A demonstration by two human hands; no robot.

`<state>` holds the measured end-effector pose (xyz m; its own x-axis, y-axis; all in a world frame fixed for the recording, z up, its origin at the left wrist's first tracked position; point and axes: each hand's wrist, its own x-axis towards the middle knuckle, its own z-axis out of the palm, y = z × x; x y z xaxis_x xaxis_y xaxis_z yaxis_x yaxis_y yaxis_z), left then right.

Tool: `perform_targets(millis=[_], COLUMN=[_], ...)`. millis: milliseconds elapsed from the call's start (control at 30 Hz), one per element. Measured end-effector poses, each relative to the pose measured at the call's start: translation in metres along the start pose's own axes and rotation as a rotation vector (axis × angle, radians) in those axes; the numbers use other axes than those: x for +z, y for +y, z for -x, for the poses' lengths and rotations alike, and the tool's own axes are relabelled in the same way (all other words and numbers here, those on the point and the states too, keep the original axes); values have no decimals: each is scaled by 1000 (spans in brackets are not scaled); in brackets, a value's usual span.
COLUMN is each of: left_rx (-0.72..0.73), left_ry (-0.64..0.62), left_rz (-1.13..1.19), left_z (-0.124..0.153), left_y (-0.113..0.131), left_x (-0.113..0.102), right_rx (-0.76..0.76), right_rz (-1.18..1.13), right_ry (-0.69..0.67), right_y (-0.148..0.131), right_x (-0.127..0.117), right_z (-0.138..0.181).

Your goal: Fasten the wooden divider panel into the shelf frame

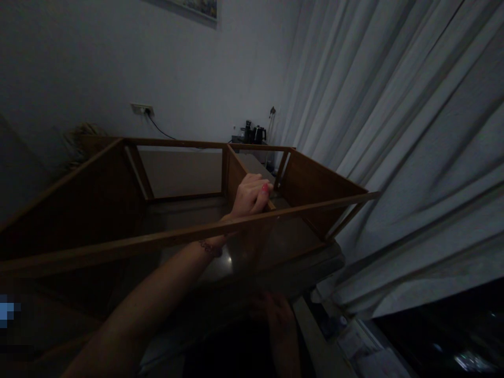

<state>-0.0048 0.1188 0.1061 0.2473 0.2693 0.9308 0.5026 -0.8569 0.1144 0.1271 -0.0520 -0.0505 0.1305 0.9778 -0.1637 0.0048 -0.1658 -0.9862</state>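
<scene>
A brown wooden shelf frame (315,181) lies on its side on a glossy table (252,252). My left hand (252,195) reaches into the frame and is closed around the top edge of its middle divider panel (236,170). A thin bracelet shows on that wrist. My right hand (277,315) is low in the dark below the table's near edge, under the frame's front rail (157,240). Its fingers are too dim to read.
Grey curtains (394,131) hang along the right side. A white wall with a socket and cable (142,109) stands behind. A dark kettle and small items (254,134) sit on a far surface. Papers or boxes (370,357) lie on the floor at lower right.
</scene>
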Motion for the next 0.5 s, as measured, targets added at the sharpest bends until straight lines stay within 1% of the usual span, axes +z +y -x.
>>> perform_targets(millis=[100,233,333,400,433,500], left_rx=[11,7,1,3,3,4], left_ry=[-4,-1,0,6,5,4], left_rz=[4,2,-9,-15,-15,-12], left_z=[0,0,0,0,0,0], left_y=[-1,-2,-1,-1,-1,0], left_x=[0,1,1,0,0,0], right_rx=[-158,-441,-628,-697,-709,-683], right_rz=[197,519,671,706,716,717], right_ry=[60,192,256,251,241,225], right_y=[-3,1,7,12,15,19], right_x=[-2,-6,-11,-14,-15,-16], right_z=[5,3,-3,-7,-8,-10])
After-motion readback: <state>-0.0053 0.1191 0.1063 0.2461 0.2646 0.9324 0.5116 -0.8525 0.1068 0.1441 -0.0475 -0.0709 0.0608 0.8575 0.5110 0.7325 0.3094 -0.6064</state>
